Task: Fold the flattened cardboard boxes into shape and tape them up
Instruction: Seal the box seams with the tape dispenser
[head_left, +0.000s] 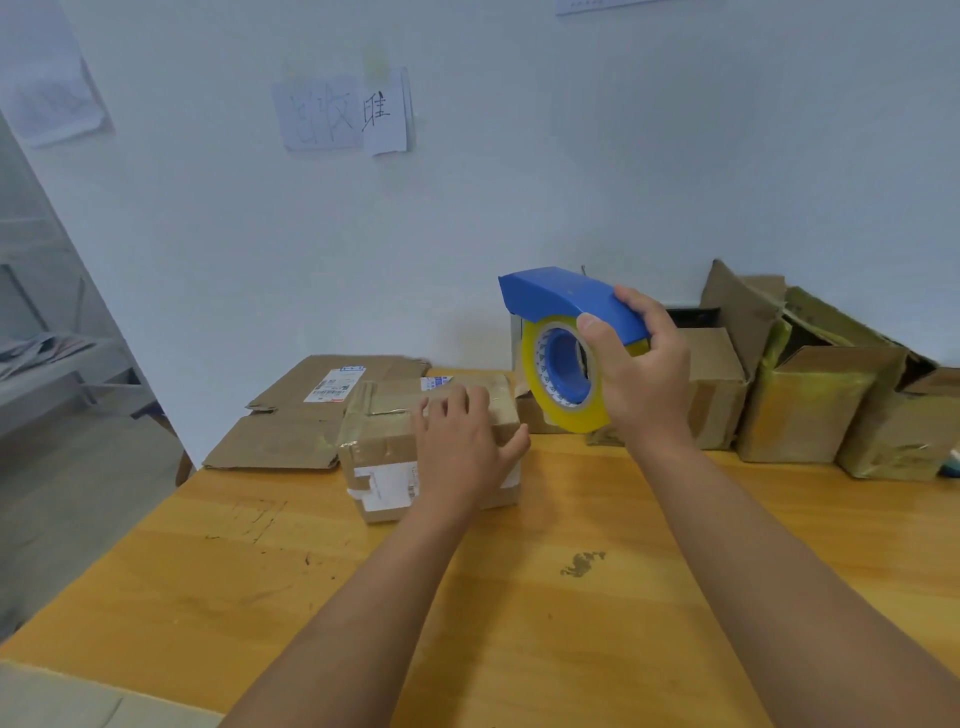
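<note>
Two hands are at work on your wooden table (519, 597). Your left hand (462, 441) lies flat, fingers spread, on top of the folded cardboard box (384, 441), thumb over its right edge. Your right hand (639, 374) is curled round the blue tape dispenser (566, 296), held in the air just right of and above the box, its yellowish roll (561, 410) apart from the cardboard. A flattened box (306, 415) lies behind, to the left.
</note>
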